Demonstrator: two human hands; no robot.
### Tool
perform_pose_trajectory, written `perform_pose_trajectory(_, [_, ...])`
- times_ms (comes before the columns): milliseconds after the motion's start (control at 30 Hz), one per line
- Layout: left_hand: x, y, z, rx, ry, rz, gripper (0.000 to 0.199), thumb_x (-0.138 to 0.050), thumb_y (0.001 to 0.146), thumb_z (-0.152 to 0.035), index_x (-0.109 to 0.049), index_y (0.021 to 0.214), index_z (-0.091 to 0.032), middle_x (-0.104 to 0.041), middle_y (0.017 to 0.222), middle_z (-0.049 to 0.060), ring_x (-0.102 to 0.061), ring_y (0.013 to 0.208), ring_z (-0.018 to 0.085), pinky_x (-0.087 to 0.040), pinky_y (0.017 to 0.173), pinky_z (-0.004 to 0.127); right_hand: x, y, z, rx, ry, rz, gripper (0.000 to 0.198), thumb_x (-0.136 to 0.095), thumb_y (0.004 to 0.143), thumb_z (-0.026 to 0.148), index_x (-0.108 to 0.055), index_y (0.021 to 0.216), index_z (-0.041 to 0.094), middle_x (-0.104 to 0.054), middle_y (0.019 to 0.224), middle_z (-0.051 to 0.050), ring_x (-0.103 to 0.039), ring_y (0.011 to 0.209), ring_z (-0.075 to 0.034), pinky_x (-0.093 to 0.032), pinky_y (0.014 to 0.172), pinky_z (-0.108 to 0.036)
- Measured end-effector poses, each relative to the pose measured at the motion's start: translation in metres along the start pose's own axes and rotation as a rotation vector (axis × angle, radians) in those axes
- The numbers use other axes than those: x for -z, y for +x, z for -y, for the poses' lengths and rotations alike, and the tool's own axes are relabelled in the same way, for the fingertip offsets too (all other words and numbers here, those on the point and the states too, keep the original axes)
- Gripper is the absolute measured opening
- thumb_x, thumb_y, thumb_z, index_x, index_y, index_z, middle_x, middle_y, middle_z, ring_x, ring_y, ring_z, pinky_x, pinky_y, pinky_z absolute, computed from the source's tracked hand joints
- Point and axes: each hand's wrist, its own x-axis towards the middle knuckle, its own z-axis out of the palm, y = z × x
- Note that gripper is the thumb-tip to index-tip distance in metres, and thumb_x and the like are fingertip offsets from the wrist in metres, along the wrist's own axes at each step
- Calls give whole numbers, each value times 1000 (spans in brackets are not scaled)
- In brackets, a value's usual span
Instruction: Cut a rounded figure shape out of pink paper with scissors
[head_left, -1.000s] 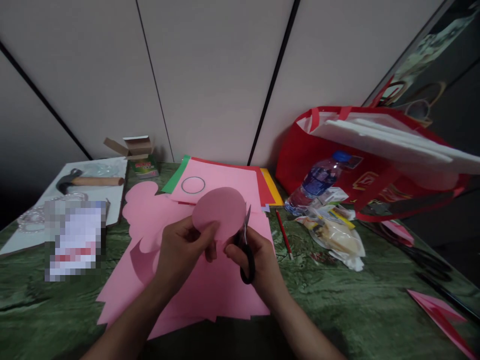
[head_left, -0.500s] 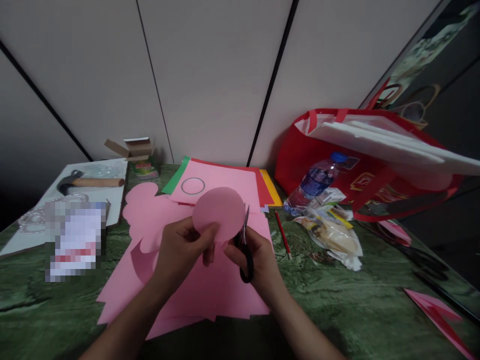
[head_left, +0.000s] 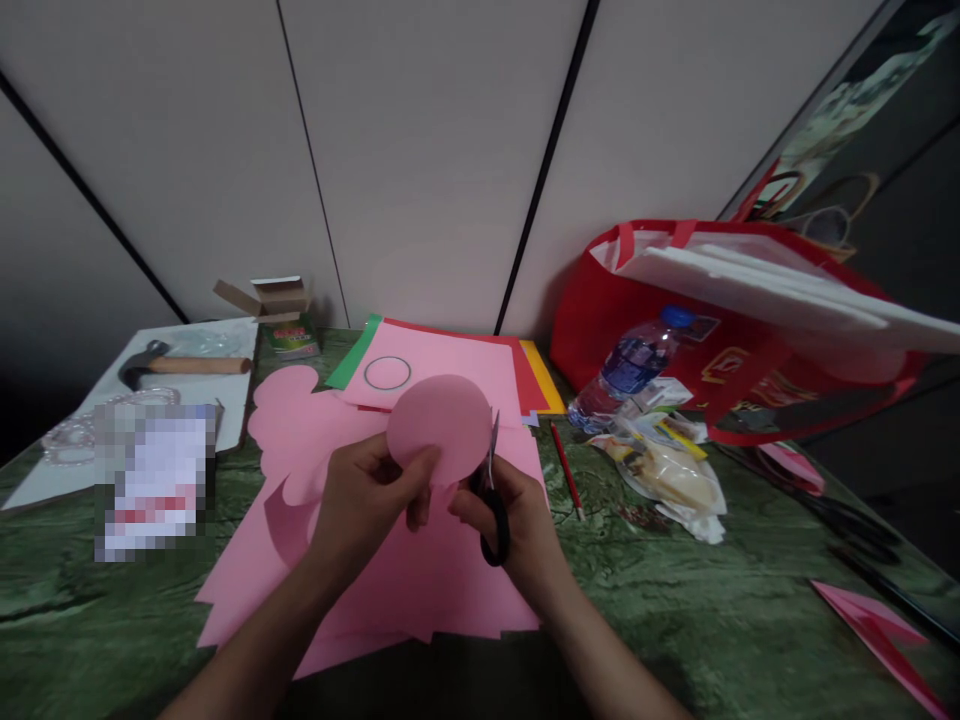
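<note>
A round piece of pink paper (head_left: 439, 425) is pinched between the thumb and fingers of my left hand (head_left: 373, 495). My right hand (head_left: 517, 510) grips black-handled scissors (head_left: 495, 515), their blades pointing up along the right edge of the disc. Under both hands lie pink paper sheets and offcuts (head_left: 420, 580), with curved cut edges showing on the left. Behind the disc, a pink sheet bears a dark ring (head_left: 388, 373); I cannot tell whether it is drawn or a loose hoop. Green, red and yellow sheets show beneath that sheet.
A hammer (head_left: 187, 366) rests on a white board at left, near an opened small box (head_left: 289, 325). To the right are a red pencil (head_left: 566, 470), a water bottle (head_left: 630, 365), plastic packets (head_left: 664, 470) and a large red bag (head_left: 592, 290). More scissors (head_left: 855, 525) lie far right.
The whole view has shifted very slightly. My hands, the paper disc and the scissors keep nearly the same pose.
</note>
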Motion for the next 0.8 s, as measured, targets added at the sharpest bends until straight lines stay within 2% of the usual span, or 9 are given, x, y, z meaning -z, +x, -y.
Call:
perform_pose_trajectory(200, [0, 0, -1, 9, 9, -1, 27, -60, 74, -23, -52, 49, -18, -51, 34, -6, -46, 30, 7, -40, 37, 20, 0, 0, -3, -25, 26, 8, 16, -66, 66, 29, -53, 69, 20, -51, 56, 5, -47, 49, -11, -38, 48, -25])
perform_pose_trajectory(367, [0, 1, 1, 32, -27, 5, 28, -60, 75, -25, -51, 49, -18, -50, 35, -5, -46, 30, 8, -38, 36, 20, 0, 0, -2, -43, 51, -22, 14, -64, 65, 27, -52, 67, 20, -51, 50, 6, -49, 44, -11, -39, 44, -24])
perform_pose_trajectory(467, [1, 3, 3, 53, -44, 35, 29, -59, 76, -26, -50, 50, -18, -50, 35, -5, -45, 31, 7, -37, 37, 20, 0, 1, 1, -16, 30, -103, 11, -62, 67, 26, -53, 67, 20, -52, 51, 5, -51, 49, -12, -41, 47, -25])
perform_pose_trajectory(633, [1, 4, 4, 88, -17, 113, 29, -58, 76, -27, -49, 51, -18, -48, 34, -6, -42, 30, 7, -35, 38, 20, 4, 2, 5, 107, 22, -318, 8, -59, 72, 26, -53, 71, 20, -51, 59, 4, -50, 56, -12, -42, 53, -26])
perform_pose_trajectory(800, [-1, 2, 5, 95, 33, 147, 30, -59, 76, -31, -49, 51, -18, -49, 37, -5, -42, 33, 7, -34, 37, 20, 5, 0, 5, 167, -23, -383, 11, -60, 74, 27, -52, 71, 20, -46, 60, 4, -43, 54, -11, -37, 50, -24])
